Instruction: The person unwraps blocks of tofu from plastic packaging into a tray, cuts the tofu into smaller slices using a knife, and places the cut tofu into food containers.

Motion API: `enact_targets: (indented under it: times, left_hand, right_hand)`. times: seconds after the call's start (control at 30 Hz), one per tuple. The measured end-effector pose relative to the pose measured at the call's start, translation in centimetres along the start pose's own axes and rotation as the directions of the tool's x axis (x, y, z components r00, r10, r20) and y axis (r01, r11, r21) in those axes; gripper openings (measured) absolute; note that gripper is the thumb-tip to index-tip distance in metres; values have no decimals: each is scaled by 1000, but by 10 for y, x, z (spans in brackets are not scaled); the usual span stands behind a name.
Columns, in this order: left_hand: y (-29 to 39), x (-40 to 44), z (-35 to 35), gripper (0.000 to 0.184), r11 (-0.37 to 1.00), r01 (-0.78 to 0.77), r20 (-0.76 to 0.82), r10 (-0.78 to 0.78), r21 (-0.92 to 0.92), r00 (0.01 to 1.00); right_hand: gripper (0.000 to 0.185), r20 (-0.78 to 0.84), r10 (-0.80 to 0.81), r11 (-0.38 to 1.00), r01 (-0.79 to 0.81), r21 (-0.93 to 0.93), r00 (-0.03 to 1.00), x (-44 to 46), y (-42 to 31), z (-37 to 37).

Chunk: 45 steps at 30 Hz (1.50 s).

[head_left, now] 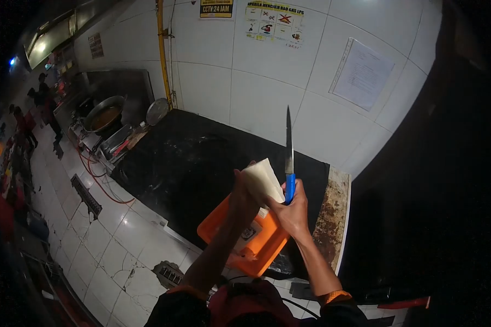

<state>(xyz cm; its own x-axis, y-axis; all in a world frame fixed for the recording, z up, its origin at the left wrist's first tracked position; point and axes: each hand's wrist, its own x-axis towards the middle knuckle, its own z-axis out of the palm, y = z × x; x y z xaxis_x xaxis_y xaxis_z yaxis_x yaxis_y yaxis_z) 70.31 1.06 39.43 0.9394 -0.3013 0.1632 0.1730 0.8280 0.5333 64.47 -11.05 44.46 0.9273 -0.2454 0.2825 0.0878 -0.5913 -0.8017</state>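
The pale block [266, 177] is above the orange tub [268, 249], the left hand [242, 192] with fingers clamped on it and the right hand [293, 211] with fingers closed around the blue-handled knife [289, 158], so one should press softly and point the knife away.

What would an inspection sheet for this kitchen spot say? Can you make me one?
Surface: black-covered table, shiny in patches.
Job's things: white block above orange tray; knife, blade pointing up.
Clutter: round metal piece by the table's far-left corner.
Hands: left hand holds the block; right hand grips the knife's blue handle.
Cables: red hose or cable along the floor.
Surroundings: tiled wall with notices; large pan and people at left.
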Motion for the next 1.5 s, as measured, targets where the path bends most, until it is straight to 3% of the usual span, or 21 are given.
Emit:
enact_targets:
  times: [0.07,0.1,0.13,0.27,0.3,0.37,0.43,0.87,0.9,0.97,1.03,1.07,1.1,1.17,1.2,1.23,1.27,1.33,1.4,1.47,1.5]
  left_hand:
    - [17,-16,10,53,962,-161,147,131,219,980]
    - [29,-21,16,51,931,-190,223,123,310,967]
    - [30,-23,16,51,913,-197,252,109,357,961]
    - [28,-19,8,56,963,-91,295,13,252,955]
    - [29,-25,5,54,795,-153,210,32,588,977]
    - [25,-28,0,52,521,-148,120,86,841,989]
    - [16,-21,-2,51,949,-39,120,1,312,993]
    - [25,-32,-4,58,834,-88,153,4,545,988]
    - [13,-31,-29,52,241,-355,303,227,903,925]
    - [20,-37,-28,47,-489,-375,544,263,787,797]
    - [57,-47,18,38,142,-192,207,-100,971,973]
    - [45,-43,1,38,143,-187,204,-115,972,972]
    - [23,-33,-29,36,522,-5,115,-179,853,977]
    - [10,-31,-39,35,797,197,52,-275,571,960]
    - [12,-35,-27,34,689,106,-5,-147,717,989]
    - [14,-37,-17,33,544,33,-36,-5,838,999]
    - [15,-36,-13,33,548,36,-41,-3,836,999]
    - [15,-33,-10,31,699,-20,-49,78,715,996]
    - [10,-25,-15,30,682,-97,-40,183,724,982]
    - [4,-12,-24,31,654,-175,-21,280,736,960]
    - [5,-5,-28,30,975,-72,-182,112,212,977]
  right_hand:
    - [51,54,-50,896,21,444,997,8,6,-9]
    - [50,277,138,807,-269,525,951,12,-9,-28]
    - [41,459,82,684,-385,619,885,19,-5,-41]
    - [30,678,12,395,-626,673,735,27,14,-36]
    - [29,716,-3,293,-684,668,698,25,20,-31]
    - [30,733,-6,222,-714,664,681,18,30,-23]
    - [30,744,-27,81,-740,667,667,13,44,-14]
    - [30,719,-54,39,-718,695,693,10,37,-15]
    - [30,697,-38,213,-676,706,716,15,35,-21]
    - [34,625,8,538,-530,656,781,27,29,-30]
    - [37,602,42,837,-357,415,798,37,6,-44]
    - [37,603,61,926,-270,262,795,41,4,-46]
    - [37,602,71,923,-281,262,795,43,4,-45]
    - [30,505,-23,984,-71,165,863,44,4,-38]
    - [30,507,-17,984,-76,163,862,41,10,-36]
    - [26,261,-188,981,171,86,947,35,19,-32]
    - [24,22,-385,921,386,-53,923,27,25,-30]
    - [24,59,-134,980,142,-142,989,-20,-8,-34]
    - [35,115,-185,925,212,-314,976,-52,-9,-24]
    - [50,225,-106,934,175,-311,969,-72,-18,-16]
    - [59,292,-99,926,196,-322,951,-78,-18,-14]
